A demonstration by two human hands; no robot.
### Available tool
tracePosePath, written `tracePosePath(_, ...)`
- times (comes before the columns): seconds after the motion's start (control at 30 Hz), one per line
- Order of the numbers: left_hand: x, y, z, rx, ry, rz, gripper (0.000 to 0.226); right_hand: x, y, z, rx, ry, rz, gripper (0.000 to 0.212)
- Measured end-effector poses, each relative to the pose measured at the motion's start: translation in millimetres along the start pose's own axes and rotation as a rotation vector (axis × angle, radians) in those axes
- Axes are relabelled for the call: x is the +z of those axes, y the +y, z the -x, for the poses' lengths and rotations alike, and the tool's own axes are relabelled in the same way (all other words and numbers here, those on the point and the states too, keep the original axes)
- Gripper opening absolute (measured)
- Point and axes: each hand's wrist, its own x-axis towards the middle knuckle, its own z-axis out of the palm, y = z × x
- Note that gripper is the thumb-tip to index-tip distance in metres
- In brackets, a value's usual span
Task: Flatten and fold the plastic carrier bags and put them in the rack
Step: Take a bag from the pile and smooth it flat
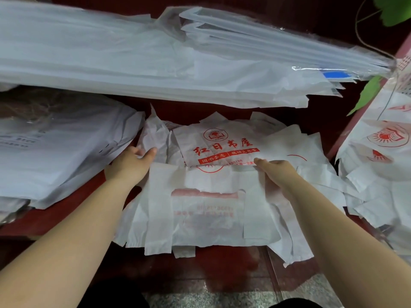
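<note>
Dark red tabletop [66, 221] carries plastic everywhere. Far left of the left hand sits a stack of pale bags [55, 152], and above both hands a long pile of translucent bags [155, 63] stretches across. The left hand [131, 163] pinches the edge of a crumpled white bag [153, 132] between thumb and fingers. Between the hands lies the printed bag [222, 145], red lettering up, overlapping a flat bag [200, 210] whose handles point toward the person. The right hand [278, 174] holds the printed bag's near right corner, thumb on top, fingers hidden under plastic. Right of it is a heap of printed bags [378, 152], with a green leaf [367, 94] above.
</note>
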Motion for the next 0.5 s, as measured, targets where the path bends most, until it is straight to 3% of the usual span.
tracePosePath(0.1,3,2,-2,0.024,-0.098,0.199,0.044,4,2,4,-0.004,0.000,-0.019,0.026)
tracePosePath(0.23,7,3,0,0.045,-0.061,0.602,0.025,10,6,2,-0.036,0.087,-0.098,0.029)
tracePosePath(0.37,11,-1,-1,0.054,0.053,0.579,0.028,17,12,1,-0.054,0.114,-0.039,0.037)
tracePosePath(0.5,10,-7,-8,0.057,0.054,0.460,0.029,16,15,1,-0.054,0.119,-0.001,0.049)
